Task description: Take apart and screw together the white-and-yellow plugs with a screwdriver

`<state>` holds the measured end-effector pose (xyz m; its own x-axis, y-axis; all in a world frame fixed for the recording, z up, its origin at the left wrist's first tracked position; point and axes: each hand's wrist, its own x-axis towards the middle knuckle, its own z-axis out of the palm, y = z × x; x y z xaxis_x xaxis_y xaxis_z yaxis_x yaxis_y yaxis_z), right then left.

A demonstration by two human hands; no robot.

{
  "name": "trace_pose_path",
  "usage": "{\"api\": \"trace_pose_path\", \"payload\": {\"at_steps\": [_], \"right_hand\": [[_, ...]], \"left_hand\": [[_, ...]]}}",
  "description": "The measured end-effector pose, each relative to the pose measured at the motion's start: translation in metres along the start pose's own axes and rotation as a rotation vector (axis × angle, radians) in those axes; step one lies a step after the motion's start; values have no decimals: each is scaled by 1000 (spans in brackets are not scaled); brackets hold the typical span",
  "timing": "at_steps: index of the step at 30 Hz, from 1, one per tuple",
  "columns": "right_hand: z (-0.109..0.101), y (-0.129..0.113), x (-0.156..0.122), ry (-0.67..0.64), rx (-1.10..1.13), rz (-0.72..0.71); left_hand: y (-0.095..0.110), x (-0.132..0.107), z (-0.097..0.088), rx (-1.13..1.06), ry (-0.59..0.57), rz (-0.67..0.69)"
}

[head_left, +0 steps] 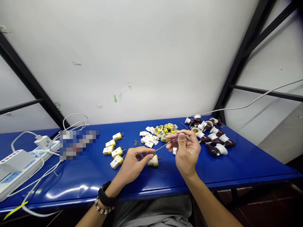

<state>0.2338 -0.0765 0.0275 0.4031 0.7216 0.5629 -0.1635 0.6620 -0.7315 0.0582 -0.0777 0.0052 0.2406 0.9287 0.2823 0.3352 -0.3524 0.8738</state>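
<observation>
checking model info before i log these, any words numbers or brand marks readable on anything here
No text can be read in this view.
The power strip and charger: any markings are too small to read.
The screwdriver, plug and lamp holders: nothing can be made out.
The pixelated patch on the table: too blurred to read.

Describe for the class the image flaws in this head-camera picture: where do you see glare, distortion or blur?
Head view: white glare streaks the glossy blue table near its front edge; the wide lens makes the black metal frame bars lean inward; a blocky pixelated patch hides part of the table; the slim red-handled screwdriver in the right hand looks fairly sharp.
</observation>
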Motion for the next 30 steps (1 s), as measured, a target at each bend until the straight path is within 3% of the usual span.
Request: {"api": "trace_pose_path", "payload": {"at_steps": [9, 20, 30], "right_hand": [[2, -1, -2, -87, -78, -2], [3, 14, -13, -400, -218, 91], [6, 13, -13, -478, -255, 165]], "left_hand": [[2, -3, -2, 68, 38, 35], [-15, 0, 0, 457, -76, 226], [-14, -1, -2, 459, -116, 119]]}}
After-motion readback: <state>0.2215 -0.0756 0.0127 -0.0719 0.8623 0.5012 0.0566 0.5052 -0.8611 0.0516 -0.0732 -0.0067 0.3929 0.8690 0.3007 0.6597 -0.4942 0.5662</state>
